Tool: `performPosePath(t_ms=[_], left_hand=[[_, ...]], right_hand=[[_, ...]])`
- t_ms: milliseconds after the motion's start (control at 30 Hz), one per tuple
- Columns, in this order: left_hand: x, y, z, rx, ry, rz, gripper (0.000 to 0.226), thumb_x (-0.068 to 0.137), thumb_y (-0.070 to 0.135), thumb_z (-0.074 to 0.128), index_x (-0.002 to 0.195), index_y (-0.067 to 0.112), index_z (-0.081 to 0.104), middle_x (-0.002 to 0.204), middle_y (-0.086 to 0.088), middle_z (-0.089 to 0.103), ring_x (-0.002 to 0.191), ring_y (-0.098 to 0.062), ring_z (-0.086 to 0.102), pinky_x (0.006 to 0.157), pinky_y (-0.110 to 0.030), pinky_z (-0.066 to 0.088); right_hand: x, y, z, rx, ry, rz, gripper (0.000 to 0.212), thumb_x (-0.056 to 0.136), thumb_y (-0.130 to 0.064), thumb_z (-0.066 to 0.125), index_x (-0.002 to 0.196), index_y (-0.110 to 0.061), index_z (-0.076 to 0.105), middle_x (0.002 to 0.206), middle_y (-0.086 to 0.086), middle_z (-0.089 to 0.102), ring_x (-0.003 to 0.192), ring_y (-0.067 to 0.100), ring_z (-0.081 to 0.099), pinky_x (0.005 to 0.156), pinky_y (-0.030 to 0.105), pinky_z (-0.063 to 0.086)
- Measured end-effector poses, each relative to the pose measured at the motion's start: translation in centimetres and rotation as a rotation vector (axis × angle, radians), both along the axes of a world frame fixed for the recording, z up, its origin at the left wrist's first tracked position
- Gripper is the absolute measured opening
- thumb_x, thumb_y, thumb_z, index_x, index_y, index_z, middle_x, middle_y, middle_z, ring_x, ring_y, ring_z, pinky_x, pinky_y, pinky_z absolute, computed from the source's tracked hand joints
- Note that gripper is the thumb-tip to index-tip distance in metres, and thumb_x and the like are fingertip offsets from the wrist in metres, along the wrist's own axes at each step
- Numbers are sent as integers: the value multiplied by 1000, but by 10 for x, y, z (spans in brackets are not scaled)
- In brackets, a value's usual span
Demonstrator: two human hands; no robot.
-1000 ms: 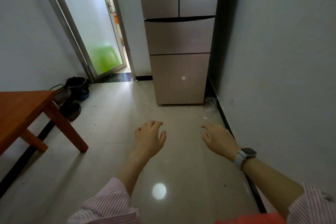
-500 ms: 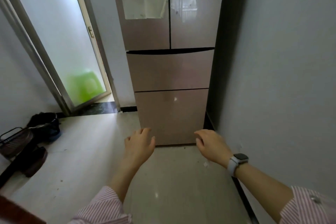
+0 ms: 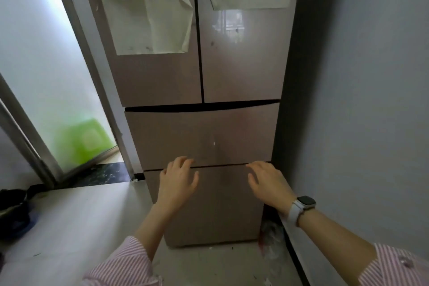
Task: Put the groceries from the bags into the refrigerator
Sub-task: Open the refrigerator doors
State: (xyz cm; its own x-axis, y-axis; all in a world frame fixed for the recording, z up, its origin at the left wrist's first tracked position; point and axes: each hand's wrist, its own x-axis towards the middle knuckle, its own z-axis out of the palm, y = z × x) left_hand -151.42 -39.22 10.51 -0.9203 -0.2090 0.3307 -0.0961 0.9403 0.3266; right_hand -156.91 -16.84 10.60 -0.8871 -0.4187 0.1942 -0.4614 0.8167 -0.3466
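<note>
A tall pinkish-brown refrigerator [image 3: 202, 76] fills the middle of the view, with two upper doors and two drawers below, all closed. Peeling white film hangs on the upper doors. My left hand [image 3: 177, 182] is held out in front of the lower drawer, fingers relaxed and empty, fingertips near the seam between the drawers. My right hand [image 3: 269, 182], with a white watch on its wrist, hovers at the same height to the right, also empty. No grocery bags are in view.
A grey wall [image 3: 371, 100] runs close along the refrigerator's right side. A frosted glass door [image 3: 46, 76] with something green behind it stands at the left. Dark items [image 3: 14, 213] lie on the floor at far left. Crumpled plastic [image 3: 270, 239] lies by the refrigerator's right foot.
I have come closer to the refrigerator, which now fills the view. Both hands have risen from floor level to the drawers. The wooden table has left the view.
</note>
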Motion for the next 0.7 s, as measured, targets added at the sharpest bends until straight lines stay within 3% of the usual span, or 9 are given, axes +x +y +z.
performPosePath(t_ms=[100,200,300,400,500,567,700], left_hand=[[-62,-4,-1,56,65,43,40,89,25,55,126,12,52,136,-10,44,124,-29,42,98,-46,36],[-120,-6,14,244,162,60,44,90,23,54,131,10,46,137,-8,42,125,-24,42,100,-36,35],[-170,-15,36,749,245,169,51,91,22,55,137,9,37,138,-8,43,124,-23,44,103,-33,36],[-214,-32,47,1301,250,292,59,91,26,57,141,8,30,130,-6,45,117,-26,49,95,-39,45],[-254,-48,50,1453,252,326,69,90,27,58,145,6,23,123,-6,51,106,-22,54,85,-35,47],[-275,-55,50,1512,264,339,76,89,26,60,147,5,15,138,-11,44,121,-25,47,94,-37,45],[-309,-59,50,1758,373,273,88,82,18,68,148,14,10,143,-13,38,126,-27,44,98,-38,44]], right_hand=[[-71,-12,5,-30,74,39,41,97,-29,37,137,-21,37,143,0,37,133,15,31,109,31,26],[-140,-31,27,-7,217,75,44,94,-24,43,137,-15,39,146,8,35,138,24,25,112,38,21],[-207,-61,58,91,504,122,49,79,-20,66,125,-9,54,134,17,51,130,34,42,104,53,31],[-259,-90,81,234,675,163,62,69,-25,75,125,-10,55,136,16,49,127,33,45,99,62,31],[-299,-113,90,264,795,145,72,67,-30,76,132,-13,48,143,15,41,132,31,38,102,62,25],[-317,-121,86,253,825,113,83,67,-36,76,138,-14,38,148,15,33,137,29,27,104,62,21],[-346,-127,65,275,884,97,110,67,-47,73,147,-19,3,156,7,-10,143,24,-7,110,58,-5]])
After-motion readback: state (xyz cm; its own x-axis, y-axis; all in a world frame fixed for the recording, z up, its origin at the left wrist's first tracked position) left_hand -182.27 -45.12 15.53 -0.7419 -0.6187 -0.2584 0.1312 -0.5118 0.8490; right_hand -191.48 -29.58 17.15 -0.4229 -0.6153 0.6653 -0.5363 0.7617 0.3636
